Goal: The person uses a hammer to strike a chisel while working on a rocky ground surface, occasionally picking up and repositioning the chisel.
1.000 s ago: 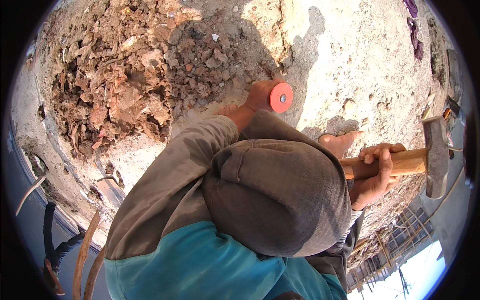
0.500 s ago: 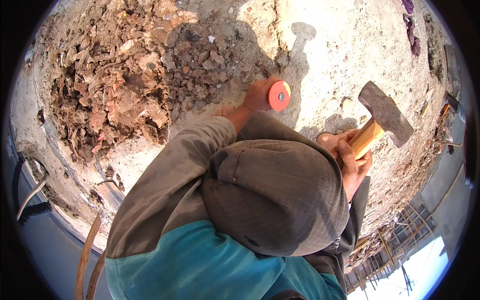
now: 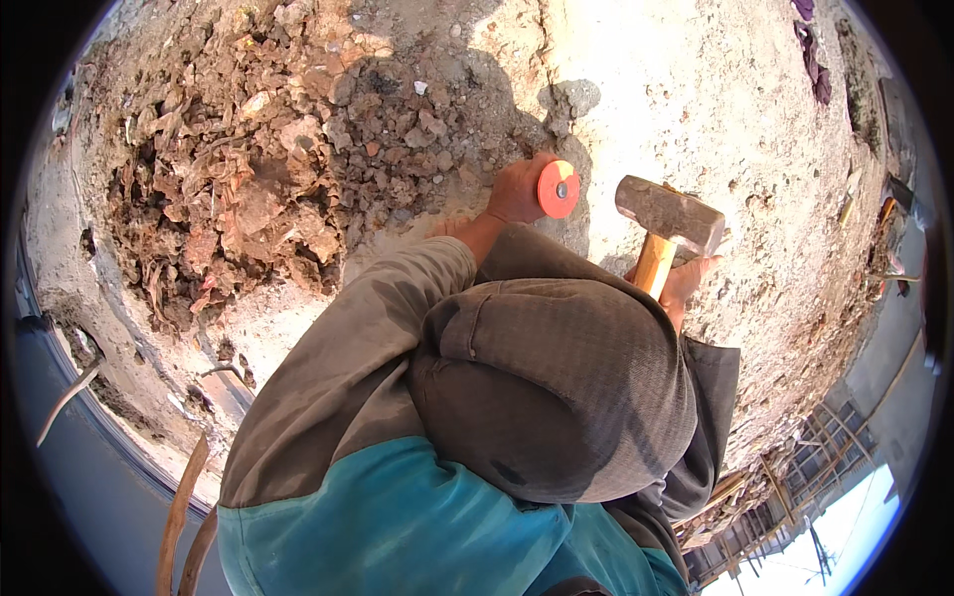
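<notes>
My left hand (image 3: 515, 191) is closed round a chisel (image 3: 558, 189) that I see end-on. Its red round guard and dark metal striking end face me, while its shaft and tip are out of sight below. To the right of it, a hammer (image 3: 671, 214) with a blocky, worn steel head and a yellowish wooden handle is raised above the ground. My right hand (image 3: 683, 284) grips that handle, partly hidden behind my bent knee (image 3: 556, 387). A gap separates the hammer head from the chisel.
Broken brown rubble (image 3: 238, 199) is heaped to the left on the rough, pale ground (image 3: 676, 89). Dark cloth scraps (image 3: 813, 60) lie at the far right. Curved wooden sticks (image 3: 184, 507) stand at the lower left, and a wooden framework (image 3: 825, 447) shows at the lower right.
The hammer has swung left, closer to the chisel, and its head has turned nearer to level. My right hand has moved left with it, more behind the knee. My left hand stays nearly still.
</notes>
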Available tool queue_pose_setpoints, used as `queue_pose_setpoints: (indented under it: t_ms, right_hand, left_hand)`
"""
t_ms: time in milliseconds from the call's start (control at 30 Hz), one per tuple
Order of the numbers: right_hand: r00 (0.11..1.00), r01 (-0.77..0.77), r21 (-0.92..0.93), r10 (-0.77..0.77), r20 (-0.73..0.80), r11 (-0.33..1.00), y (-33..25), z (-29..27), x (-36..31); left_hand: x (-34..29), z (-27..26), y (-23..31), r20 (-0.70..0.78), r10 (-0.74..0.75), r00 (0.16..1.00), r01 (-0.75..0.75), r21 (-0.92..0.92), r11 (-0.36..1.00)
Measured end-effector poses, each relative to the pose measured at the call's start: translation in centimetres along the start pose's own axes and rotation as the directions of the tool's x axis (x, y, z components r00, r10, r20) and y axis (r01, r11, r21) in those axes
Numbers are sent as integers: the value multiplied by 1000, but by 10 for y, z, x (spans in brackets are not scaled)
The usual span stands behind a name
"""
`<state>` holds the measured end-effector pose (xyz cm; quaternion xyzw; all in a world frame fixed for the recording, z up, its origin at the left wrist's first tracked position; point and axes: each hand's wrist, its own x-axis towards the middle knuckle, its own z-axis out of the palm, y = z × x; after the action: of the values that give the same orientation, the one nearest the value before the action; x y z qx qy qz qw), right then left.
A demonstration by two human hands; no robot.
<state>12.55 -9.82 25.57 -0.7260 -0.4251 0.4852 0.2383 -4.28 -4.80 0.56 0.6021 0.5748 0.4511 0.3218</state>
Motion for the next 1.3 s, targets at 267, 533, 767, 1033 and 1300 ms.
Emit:
queue_pose_setpoints:
  t_ms: [267,533,767,1033,1300]
  right_hand:
    - [746,662,420,-486,-456,621,-84,0,45]
    - [998,-64,162,60,31,985,27,7,10]
    - [691,722,489,-537,-484,489,-108,-24,38]
    - [871,163,-136,-207,-445,977,37,21,36]
    - [838,497,547,-207,-506,674,-77,27,19]
  left_hand:
    - [-3,0,-6,-61,-8,998,6,-39,999]
    - [-4,-7,-2,-65,59,996,-59,7,998]
    - [-6,0,-8,-68,52,996,-54,-32,998]
    - [-16,0,-11,-20,47,999,-47,-17,999]
    - [-10,-3,-13,-31,42,999,-43,-18,999]
